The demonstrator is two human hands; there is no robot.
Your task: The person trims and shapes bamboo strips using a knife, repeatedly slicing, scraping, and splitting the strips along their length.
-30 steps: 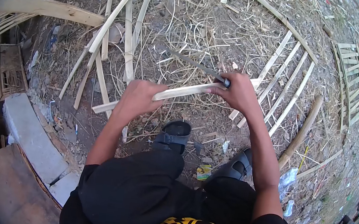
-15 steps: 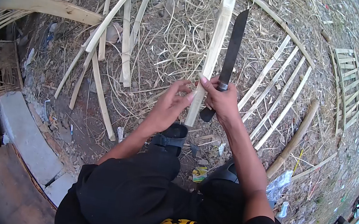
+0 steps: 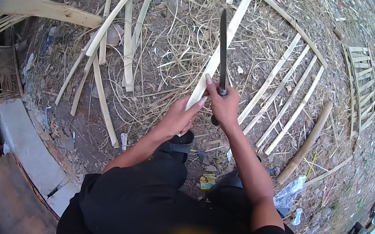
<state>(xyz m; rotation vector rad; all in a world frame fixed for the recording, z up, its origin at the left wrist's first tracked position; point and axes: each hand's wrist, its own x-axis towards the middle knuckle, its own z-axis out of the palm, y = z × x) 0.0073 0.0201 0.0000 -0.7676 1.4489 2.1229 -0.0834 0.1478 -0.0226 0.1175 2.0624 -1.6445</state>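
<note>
A long pale bamboo strip [image 3: 222, 47] slants away from me, its near end in my left hand [image 3: 180, 117], with the thumb lying on top of it. My right hand [image 3: 223, 104] is closed round the handle of a machete [image 3: 223, 45] and also pinches the strip with its thumb. The dark blade points up and away, crossing over the strip along its length. The butt of the handle sticks out below my right hand.
Loose bamboo strips [image 3: 101, 105] lie at the left and more [image 3: 290, 100] at the right, by a round pole [image 3: 307, 142]. Curly shavings [image 3: 182, 54] cover the ground ahead. A slatted frame [image 3: 363, 89] lies far right, concrete blocks [image 3: 30, 143] at the left.
The strip went from crosswise to pointing away from me, then tilted further right at its far end. My left hand has closed on its near end. The machete swung upright, then leaned left over the strip.
</note>
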